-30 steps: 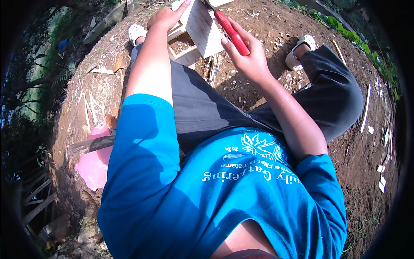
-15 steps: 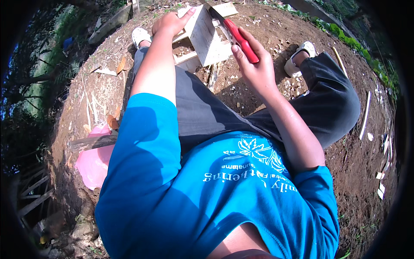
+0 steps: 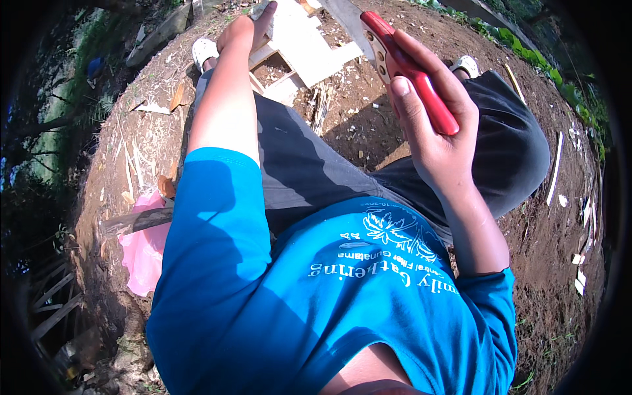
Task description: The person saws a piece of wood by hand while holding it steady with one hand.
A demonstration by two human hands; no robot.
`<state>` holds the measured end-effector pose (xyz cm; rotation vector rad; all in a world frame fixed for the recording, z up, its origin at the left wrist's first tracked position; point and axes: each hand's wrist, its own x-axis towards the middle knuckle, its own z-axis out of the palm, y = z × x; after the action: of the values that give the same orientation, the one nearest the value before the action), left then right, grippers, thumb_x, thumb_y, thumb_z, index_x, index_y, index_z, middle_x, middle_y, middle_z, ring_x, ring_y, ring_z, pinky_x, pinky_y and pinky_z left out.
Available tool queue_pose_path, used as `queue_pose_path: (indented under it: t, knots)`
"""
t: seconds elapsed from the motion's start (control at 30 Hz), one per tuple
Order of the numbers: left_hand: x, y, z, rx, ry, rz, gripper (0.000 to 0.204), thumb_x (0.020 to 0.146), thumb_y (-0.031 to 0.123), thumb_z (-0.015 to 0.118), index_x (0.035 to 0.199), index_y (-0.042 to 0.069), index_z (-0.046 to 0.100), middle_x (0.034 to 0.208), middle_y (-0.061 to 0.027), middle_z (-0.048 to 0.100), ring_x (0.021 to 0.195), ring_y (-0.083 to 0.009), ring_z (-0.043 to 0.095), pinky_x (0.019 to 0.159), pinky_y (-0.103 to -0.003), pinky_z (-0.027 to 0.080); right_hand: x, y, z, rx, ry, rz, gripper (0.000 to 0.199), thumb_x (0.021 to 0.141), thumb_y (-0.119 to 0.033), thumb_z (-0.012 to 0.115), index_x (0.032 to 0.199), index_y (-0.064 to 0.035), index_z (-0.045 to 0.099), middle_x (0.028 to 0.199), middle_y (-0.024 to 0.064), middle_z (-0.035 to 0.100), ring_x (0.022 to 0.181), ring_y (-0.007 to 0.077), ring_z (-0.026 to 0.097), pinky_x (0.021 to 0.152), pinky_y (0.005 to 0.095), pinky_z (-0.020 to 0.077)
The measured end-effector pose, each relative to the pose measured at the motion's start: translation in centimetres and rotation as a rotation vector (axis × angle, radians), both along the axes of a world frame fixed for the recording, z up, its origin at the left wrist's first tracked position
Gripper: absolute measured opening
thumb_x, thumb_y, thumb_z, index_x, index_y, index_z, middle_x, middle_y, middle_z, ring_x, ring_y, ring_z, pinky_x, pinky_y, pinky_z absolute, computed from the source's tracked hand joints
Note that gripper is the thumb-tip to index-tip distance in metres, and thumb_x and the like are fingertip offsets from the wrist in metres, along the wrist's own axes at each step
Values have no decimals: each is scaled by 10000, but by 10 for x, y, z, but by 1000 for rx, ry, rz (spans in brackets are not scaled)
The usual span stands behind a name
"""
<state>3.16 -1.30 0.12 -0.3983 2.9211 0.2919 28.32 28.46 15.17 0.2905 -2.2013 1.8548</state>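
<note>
My right hand (image 3: 438, 108) is wrapped round the red handle (image 3: 421, 82) of a hand saw. Its grey blade (image 3: 349, 23) points up and left and runs out at the top edge of the view. The blade's tip and teeth cannot be made out. At the top left, my left hand (image 3: 247, 31) grips the side of a pale wooden board (image 3: 299, 36), thumb stretched along it; its other fingers are mostly hidden. Beneath the board is a low frame of pale wooden slats (image 3: 286, 85), resting on the ground between my feet. Saw and board look apart.
Wood chips and splinters (image 3: 320, 108) litter the brown soil. A pink plastic bag (image 3: 143, 253) lies at the left under a dark wooden stick (image 3: 138, 220). My legs (image 3: 296, 155) are spread around the work. Thin wood strips (image 3: 555, 168) lie at the right, with green plants (image 3: 533, 56) beyond.
My right hand has come nearer and to the right with the saw, away from the board. The board has tilted flatter, and my left hand has shifted slightly left with it.
</note>
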Motion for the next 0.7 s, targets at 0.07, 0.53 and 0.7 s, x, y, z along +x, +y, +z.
queue_pose_path:
  t: [0.07,0.53,0.7]
  knots:
    - [-9,-11,-15,5,19,16,1124,807,978,275,1308,62,693,1317,-236,674,1273,-404,626,1013,-542,490,-5,-4,-9,33,1,12,415,976,-107,695,1373,-6,627,1245,159,729,1182,180,674,1017,312,498]
    - [-9,-4,-9,71,1,7,1167,796,987,282,1280,10,697,1289,-245,687,1238,-406,639,1016,-488,483,-11,2,-32,-33,-64,-1,412,966,-79,676,1375,-42,642,1262,146,729,1186,190,685,1024,327,507]
    - [-5,-4,-5,89,16,-20,1153,805,981,303,1279,7,698,1287,-258,682,1229,-403,644,987,-497,492,-30,-1,-53,28,-66,-8,425,938,-141,687,1361,-105,666,1192,185,741,1134,292,724,964,371,555]
